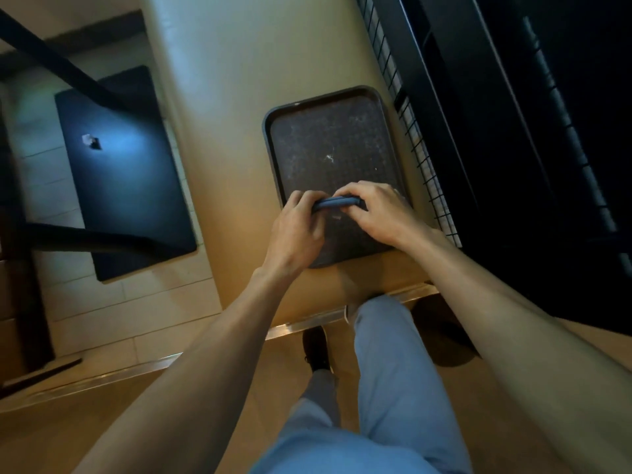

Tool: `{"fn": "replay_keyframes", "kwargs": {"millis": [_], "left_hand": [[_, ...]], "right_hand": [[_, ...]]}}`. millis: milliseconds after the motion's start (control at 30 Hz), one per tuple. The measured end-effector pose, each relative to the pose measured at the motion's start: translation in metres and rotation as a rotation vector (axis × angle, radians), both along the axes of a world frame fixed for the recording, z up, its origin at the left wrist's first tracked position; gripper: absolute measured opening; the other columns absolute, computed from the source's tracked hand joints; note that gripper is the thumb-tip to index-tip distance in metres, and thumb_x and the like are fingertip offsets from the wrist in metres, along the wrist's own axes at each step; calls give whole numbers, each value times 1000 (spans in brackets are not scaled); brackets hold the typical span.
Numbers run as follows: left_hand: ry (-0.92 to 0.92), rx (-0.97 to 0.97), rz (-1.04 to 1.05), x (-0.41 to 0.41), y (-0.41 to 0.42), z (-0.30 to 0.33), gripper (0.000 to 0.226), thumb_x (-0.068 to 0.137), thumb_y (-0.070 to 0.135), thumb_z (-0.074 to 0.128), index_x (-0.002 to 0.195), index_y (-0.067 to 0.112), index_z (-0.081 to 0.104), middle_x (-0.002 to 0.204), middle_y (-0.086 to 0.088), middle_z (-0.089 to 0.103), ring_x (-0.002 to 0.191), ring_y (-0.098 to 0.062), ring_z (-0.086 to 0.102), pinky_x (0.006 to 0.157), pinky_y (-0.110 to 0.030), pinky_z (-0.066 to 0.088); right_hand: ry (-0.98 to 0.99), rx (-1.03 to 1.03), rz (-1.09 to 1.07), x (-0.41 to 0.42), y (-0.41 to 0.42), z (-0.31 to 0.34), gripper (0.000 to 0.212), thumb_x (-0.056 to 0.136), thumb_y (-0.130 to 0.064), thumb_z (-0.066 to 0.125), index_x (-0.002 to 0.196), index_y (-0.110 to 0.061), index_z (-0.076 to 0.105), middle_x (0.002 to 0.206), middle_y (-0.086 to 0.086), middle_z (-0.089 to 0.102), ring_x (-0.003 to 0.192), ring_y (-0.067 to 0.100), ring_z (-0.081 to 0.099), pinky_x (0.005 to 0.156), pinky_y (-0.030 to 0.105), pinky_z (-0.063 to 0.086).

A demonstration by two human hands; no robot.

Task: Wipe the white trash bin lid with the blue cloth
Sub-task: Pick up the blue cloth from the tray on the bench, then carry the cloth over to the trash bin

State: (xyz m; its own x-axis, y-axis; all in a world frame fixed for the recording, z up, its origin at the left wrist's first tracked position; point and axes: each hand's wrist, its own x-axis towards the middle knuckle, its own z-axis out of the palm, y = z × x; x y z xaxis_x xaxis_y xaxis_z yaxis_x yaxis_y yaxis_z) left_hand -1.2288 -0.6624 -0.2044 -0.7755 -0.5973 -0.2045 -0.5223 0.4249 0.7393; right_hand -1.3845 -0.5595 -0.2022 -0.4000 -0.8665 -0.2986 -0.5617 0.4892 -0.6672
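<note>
Blue cloth [337,202]: folded into a narrow bar, long axis running left to right, held over the near end of a dark tray [328,142].

Left hand [301,227]: grip pinched on the cloth's left end, fingers curled round it.

Right hand [374,208]: grip closed over the cloth's right end, fingers wrapped across the top. Both hands are level with each other, neither nearer the work.

Tray: dark, textured, scuffed with pale marks, lying on a tan surface [232,97], a wire grid [410,131] along its right side.

White trash bin lid: not identifiable in view. By judgement, the cloth is only being readied; which way the lid lies from the grip cannot be told.

Brands, labels, writing: none legible.
</note>
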Motion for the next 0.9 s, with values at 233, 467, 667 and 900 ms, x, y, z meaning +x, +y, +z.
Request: {"fn": "replay_keyframes", "kwargs": {"millis": [233, 467, 667, 900], "left_hand": [[224, -21, 104, 49, 11, 80, 25, 99, 26, 57, 123, 20, 57, 114, 5, 60, 103, -5, 59, 86, -25, 54], [418, -26, 140, 106, 40, 153, 25, 101, 32, 54, 124, 24, 53, 113, 7, 61, 102, -7, 62, 84, -38, 58], [608, -83, 118, 138, 63, 213, 24, 105, 30, 48, 127, 20, 50, 115, 1, 62, 100, -17, 66, 76, -45, 60], [724, -149, 211, 168, 98, 261, 24, 106, 25, 45, 128, 17, 51, 111, 6, 63, 98, -8, 65, 77, -26, 57]], "right_hand": [[-133, -157, -55, 44, 22, 97, 19, 96, -29, 61, 115, -29, 66, 100, -8, 66, 91, 0, 60, 73, 21, 47], [-309, -258, -65, 97, 50, 182, 13, 96, -33, 61, 108, -29, 66, 96, -3, 65, 92, 13, 61, 81, 35, 54], [-426, -421, -90, 146, 71, 242, 13, 98, -27, 58, 108, -21, 64, 97, -4, 67, 96, 10, 65, 81, 28, 54], [-477, -582, -151, 198, 92, 281, 19, 100, -27, 55, 116, -18, 60, 102, -5, 69, 96, 5, 67, 74, 20, 54]]}}
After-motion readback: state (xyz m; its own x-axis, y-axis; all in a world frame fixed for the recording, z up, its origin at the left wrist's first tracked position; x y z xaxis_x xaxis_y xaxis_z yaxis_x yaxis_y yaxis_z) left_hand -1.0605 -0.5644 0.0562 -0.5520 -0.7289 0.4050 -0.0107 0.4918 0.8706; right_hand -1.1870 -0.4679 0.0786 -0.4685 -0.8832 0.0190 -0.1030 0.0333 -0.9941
